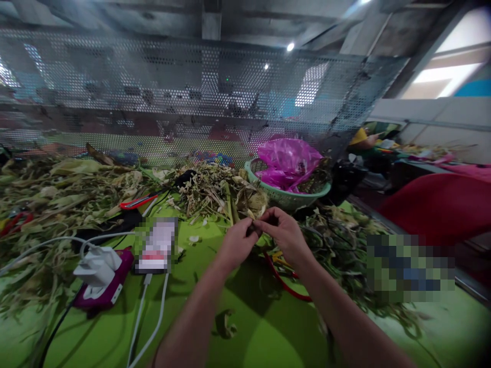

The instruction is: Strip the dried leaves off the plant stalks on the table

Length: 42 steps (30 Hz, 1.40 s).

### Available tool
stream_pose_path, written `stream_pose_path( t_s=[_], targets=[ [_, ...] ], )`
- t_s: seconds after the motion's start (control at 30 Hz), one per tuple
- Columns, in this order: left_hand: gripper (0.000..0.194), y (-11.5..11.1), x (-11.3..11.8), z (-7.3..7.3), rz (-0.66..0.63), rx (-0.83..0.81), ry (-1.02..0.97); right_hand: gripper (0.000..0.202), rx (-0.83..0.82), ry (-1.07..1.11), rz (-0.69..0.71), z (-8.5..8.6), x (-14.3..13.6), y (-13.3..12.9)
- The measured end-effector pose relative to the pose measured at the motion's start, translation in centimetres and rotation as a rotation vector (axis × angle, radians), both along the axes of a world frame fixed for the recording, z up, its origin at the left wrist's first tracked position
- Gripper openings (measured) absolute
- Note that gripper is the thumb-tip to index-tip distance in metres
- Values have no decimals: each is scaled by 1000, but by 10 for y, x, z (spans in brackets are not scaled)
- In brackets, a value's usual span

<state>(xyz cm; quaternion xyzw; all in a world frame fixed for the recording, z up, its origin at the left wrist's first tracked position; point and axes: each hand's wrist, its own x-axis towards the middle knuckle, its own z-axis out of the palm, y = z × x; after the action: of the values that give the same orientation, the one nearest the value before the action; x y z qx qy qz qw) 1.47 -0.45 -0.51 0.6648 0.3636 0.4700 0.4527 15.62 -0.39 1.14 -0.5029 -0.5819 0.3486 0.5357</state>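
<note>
My left hand (238, 244) and my right hand (282, 234) meet over the green table (184, 317). Fingers of both are pinched together around a small pale piece of dried plant (251, 214), mostly covered by the fingertips. Just beyond them lies a heap of dried leaves and stems (207, 191), with a thicker greenish stalk (229, 204) among it. Under my right wrist a red curved handle (278, 278) shows in part, beside something yellow. One curled dry scrap (229, 324) lies nearer me.
Behind my right hand stands a light green basket (284, 198) with a pink plastic bag (287, 161). To the left are a phone (157, 245), a purple power strip (105, 291) with white plugs, and an orange cutter (138, 202). A perforated metal panel (172, 102) rises behind.
</note>
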Motion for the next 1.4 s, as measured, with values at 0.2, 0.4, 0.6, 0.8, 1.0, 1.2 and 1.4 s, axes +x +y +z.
stream_pose_path(
  t_s=[0.2, 0.4, 0.6, 0.8, 1.0, 1.2, 1.4],
  targets=[
    [15, 0, 1, 2, -42, -60, -128, 27, -31, 42, 35, 1, -1, -1],
    [15, -1, -1, 8, -120, -297, -313, 20, 102, -60, 11, 0, -1, -2],
    [9, -3, -3, 8, -76, -548, -428, 14, 309, -268, -75, 2, -2, -5],
    [6, -1, -3, 8, -51, -532, -369, 10, 434, -412, -15, 9, -5, -12],
    [14, 1, -5, 7, 32, -342, -253, 14, 282, -343, 141, 9, -3, -7],
    [16, -1, -7, 7, 2, -170, -137, 19, 171, -342, 112, 11, 1, -5],
    [23, 0, -7, 5, -53, -161, -182, 20, 48, -219, 149, 8, 1, -5]
  ],
)
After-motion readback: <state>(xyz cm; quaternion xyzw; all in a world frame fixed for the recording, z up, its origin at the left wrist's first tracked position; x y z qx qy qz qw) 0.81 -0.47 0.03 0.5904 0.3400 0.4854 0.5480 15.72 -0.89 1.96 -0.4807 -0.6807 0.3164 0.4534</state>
